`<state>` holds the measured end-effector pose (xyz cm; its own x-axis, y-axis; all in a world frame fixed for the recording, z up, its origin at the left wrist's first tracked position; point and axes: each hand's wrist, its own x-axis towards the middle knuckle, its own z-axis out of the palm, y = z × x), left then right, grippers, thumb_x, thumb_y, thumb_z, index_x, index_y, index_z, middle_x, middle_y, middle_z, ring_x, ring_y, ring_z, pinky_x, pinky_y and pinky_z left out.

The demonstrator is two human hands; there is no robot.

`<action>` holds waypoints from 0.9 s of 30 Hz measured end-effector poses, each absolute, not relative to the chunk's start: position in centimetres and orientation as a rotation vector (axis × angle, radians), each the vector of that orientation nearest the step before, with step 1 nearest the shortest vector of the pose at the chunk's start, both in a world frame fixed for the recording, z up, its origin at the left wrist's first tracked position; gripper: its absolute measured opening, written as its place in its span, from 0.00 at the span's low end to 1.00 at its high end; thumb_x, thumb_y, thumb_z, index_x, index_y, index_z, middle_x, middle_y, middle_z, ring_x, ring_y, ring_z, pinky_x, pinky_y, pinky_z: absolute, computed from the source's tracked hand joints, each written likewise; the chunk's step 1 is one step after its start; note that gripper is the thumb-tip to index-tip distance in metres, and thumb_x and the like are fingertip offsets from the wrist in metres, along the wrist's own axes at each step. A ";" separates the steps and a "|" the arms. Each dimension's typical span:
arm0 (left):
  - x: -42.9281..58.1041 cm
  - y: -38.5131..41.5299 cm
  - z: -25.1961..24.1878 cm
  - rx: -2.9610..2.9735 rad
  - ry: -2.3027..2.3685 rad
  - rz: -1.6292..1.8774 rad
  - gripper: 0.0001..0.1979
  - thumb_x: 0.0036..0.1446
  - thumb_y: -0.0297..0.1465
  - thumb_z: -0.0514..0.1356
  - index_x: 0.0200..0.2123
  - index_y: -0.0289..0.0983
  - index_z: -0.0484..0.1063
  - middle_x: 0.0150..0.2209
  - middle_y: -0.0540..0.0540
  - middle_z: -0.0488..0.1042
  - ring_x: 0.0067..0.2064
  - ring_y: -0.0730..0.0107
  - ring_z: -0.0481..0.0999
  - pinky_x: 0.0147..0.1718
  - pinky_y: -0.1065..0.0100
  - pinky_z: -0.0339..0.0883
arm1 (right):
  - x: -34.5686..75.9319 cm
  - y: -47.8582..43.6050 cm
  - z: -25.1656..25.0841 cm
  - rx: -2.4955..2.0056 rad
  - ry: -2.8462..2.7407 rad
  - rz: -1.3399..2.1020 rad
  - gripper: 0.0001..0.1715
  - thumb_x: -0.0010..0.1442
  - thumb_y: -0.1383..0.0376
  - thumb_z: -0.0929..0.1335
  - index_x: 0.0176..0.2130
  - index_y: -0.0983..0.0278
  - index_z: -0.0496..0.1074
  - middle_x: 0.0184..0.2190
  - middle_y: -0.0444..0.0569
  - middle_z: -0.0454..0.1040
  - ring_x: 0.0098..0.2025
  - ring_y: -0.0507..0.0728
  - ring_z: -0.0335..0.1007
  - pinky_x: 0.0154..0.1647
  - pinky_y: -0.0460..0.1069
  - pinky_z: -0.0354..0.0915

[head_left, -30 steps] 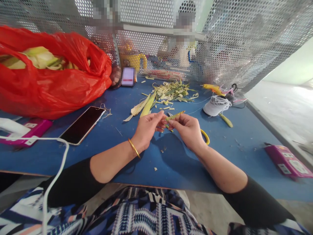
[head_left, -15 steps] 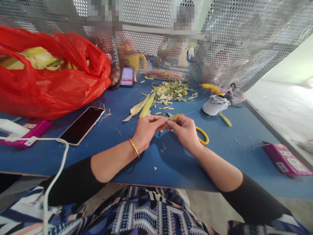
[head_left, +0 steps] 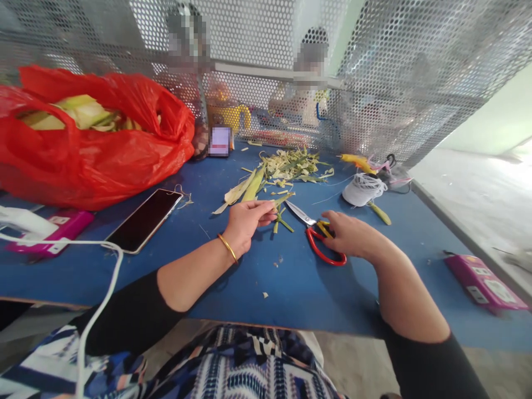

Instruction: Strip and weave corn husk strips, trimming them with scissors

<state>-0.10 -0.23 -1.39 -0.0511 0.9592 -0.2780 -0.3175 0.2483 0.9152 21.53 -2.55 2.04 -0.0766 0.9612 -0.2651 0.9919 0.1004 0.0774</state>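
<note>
My left hand [head_left: 246, 224], with a gold bangle at the wrist, pinches a small bundle of corn husk [head_left: 284, 199]. Thin green strips hang from it below the fingers. My right hand [head_left: 353, 235] has its fingers and thumb around the yellow handle of a pair of scissors [head_left: 318, 230]. The other handle loop is red and lies nearer to me. The blades point away to the left, toward the husk bundle. Just beyond my left hand lie larger husk leaves [head_left: 252, 185], and behind them is a heap of cut husk scraps [head_left: 297, 164].
A red plastic bag [head_left: 137, 160] of husks stands at the left. Near it lie a phone [head_left: 145, 219] and a magenta box [head_left: 70, 230]. On the right are white cord [head_left: 366, 188], a yellow tool [head_left: 357, 162] and another magenta box [head_left: 486, 280]. A perforated metal screen [head_left: 249, 39] rises behind.
My right hand has let go of the husk bundle and moved right and nearer to me, onto the scissors. The left hand still holds the bundle. The view has tilted slightly up.
</note>
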 end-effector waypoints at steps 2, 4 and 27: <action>-0.2 -0.2 -1.3 0.709 1.153 1.210 0.06 0.48 0.28 0.70 0.22 0.35 0.78 0.25 0.44 0.80 0.26 0.73 0.78 0.30 0.70 0.72 | 21.0 -2.7 1.7 1.895 2.127 -0.148 0.33 0.58 0.71 0.66 0.63 0.70 0.64 0.53 0.65 0.76 0.53 0.66 0.75 0.43 0.50 0.63; -0.3 -0.1 -1.2 0.680 1.141 1.213 0.06 0.49 0.27 0.69 0.22 0.34 0.78 0.24 0.45 0.80 0.24 0.75 0.77 0.27 0.73 0.70 | 20.0 -2.8 1.5 1.854 2.097 -0.081 0.32 0.59 0.73 0.65 0.62 0.71 0.65 0.51 0.66 0.76 0.51 0.67 0.76 0.42 0.51 0.63; -1.0 0.9 -0.9 0.516 1.031 1.358 0.05 0.52 0.27 0.67 0.24 0.36 0.77 0.27 0.48 0.79 0.28 0.74 0.77 0.29 0.73 0.67 | 19.7 -3.8 1.9 2.028 2.742 -1.446 0.34 0.52 0.42 0.71 0.48 0.61 0.69 0.24 0.38 0.61 0.27 0.52 0.56 0.28 0.48 0.58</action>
